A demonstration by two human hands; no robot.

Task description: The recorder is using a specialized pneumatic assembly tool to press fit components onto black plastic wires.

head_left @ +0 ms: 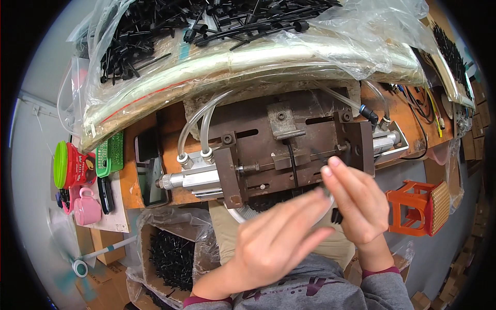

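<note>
A brown metal fixture (pixel 253 116) with a small air cylinder at each side lies in front of me. A thin black plastic stem (pixel 293 164) lies across its middle, under a metal clamp block (pixel 281 121). My left hand (pixel 279 243) is near the fixture's front edge, fingers stretched out and slightly blurred, with nothing seen in it. Beside it on the right, my right hand (pixel 359 204) is raised with its fingers together. A short black plastic piece (pixel 337 216) shows at its palm; the grip on it is partly hidden.
Behind the fixture, a plastic-lined tray (pixel 258 54) holds a heap of black stemmed parts. A lined box (pixel 173 258) of black pieces stands below left. A phone (pixel 151 170), a green basket (pixel 109 155) and a pink cup (pixel 87 207) are left. An orange stool (pixel 413 209) stands right.
</note>
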